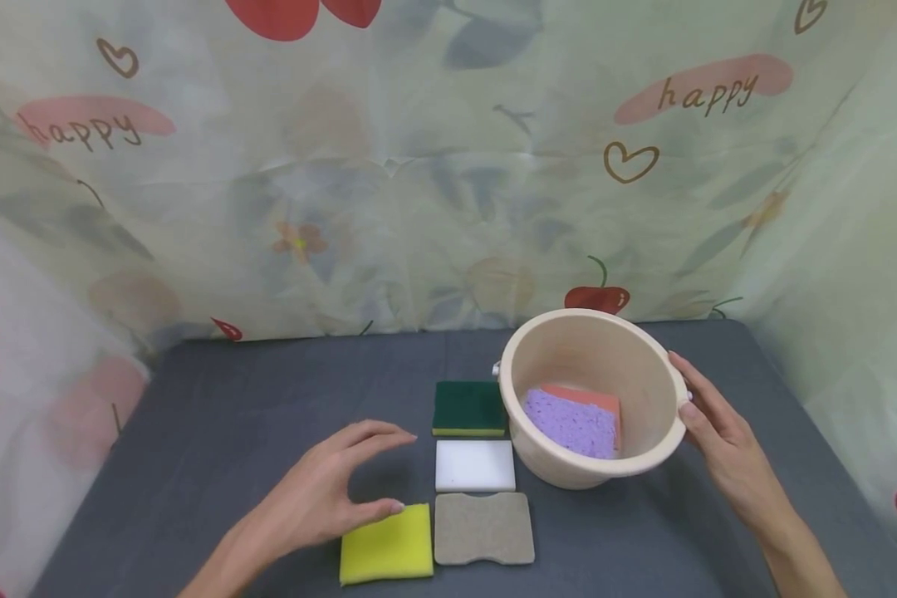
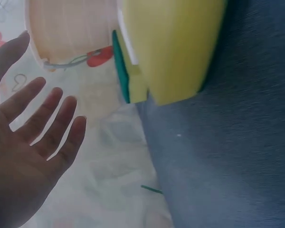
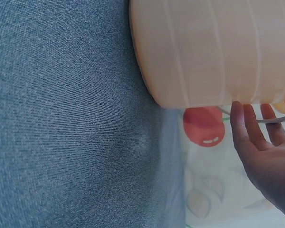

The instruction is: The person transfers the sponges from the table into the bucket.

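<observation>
My left hand (image 1: 321, 482) hovers beside a yellow sponge (image 1: 389, 544), fingers spread and nothing held; its palm and fingers also show in the left wrist view. A cream bucket (image 1: 526, 436) stands on the right of the table. Inside it lie a purple speckled sponge (image 1: 571, 423) and a coral-red one (image 1: 605, 402), partly hidden behind it. My right hand (image 1: 732, 453) touches the bucket's right side near the rim, its fingertips laid against the outer wall in the right wrist view. Left of the bucket are a green-and-yellow scouring sponge (image 1: 467, 407), a white sponge (image 1: 475, 465) and a grey notched sponge (image 1: 484, 528).
A dark grey cloth (image 1: 269, 399) covers the table. Behind and at both sides hangs a printed curtain (image 1: 389, 249). The bucket's thin wire handle (image 3: 275, 119) hangs close to my right fingers.
</observation>
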### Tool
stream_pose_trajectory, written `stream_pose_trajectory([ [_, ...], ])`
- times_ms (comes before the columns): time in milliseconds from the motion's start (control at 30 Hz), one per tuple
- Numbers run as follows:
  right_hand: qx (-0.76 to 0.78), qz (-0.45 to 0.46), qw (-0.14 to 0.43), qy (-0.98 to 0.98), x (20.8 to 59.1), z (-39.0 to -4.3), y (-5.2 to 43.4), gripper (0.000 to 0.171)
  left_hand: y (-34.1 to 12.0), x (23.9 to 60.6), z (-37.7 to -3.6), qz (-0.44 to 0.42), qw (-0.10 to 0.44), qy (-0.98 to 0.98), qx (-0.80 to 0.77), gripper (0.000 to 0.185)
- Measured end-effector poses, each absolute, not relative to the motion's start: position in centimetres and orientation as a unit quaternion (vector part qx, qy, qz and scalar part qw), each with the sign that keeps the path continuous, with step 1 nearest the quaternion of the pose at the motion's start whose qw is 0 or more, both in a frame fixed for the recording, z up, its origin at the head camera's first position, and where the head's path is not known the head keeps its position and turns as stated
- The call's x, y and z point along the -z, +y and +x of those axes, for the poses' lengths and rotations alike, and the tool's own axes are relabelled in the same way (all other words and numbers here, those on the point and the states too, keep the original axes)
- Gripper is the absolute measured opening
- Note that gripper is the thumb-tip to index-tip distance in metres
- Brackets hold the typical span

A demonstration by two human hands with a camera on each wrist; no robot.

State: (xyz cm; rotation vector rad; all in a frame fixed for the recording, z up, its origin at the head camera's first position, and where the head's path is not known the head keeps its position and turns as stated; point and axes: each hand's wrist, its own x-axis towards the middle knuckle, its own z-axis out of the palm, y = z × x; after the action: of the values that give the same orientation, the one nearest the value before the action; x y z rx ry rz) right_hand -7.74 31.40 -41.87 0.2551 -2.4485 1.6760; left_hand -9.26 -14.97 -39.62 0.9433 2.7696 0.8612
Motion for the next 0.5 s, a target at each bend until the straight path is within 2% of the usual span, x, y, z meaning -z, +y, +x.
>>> stream_pose_trajectory([
  [200,-0.56,0.083,0.082,-0.82,41.8,-7.8,31.4,0.055,-15.9,40.6,-8.4,0.291,0.076,0.91,-0.284,0.063],
  [500,-0.573,0.086,0.081,-0.811,41.9,-7.8,31.4,0.055,-17.1,42.2,-8.0,0.288,0.171,0.9,-0.277,0.065],
])
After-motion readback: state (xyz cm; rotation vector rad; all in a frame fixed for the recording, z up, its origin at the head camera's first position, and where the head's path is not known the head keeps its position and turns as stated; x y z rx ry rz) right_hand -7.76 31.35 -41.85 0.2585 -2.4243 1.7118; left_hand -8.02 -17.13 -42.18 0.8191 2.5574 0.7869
